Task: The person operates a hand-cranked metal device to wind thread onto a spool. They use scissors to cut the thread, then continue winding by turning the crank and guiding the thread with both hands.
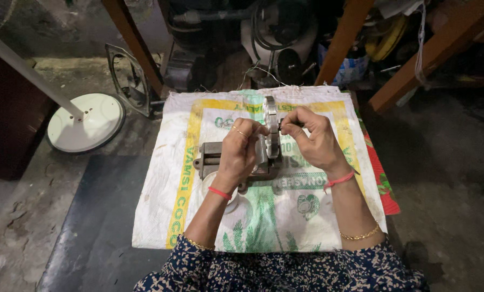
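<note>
woven sack [306, 216] spread on floor [442, 178]; metal vise [220, 157] on sack.

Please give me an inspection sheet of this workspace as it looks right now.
Surface: printed woven sack spread flat, over a dark mat.
Job's things: grey metal motor assembly on the sack, its finned disc upright.
Clutter: nothing seen on the sack.
Grippers: left hand grips the assembly; right hand pinches a thin tool at the disc.
Cables: dark cables looped behind.
Surroundings: white round fan base, wooden legs, concrete floor.
</note>
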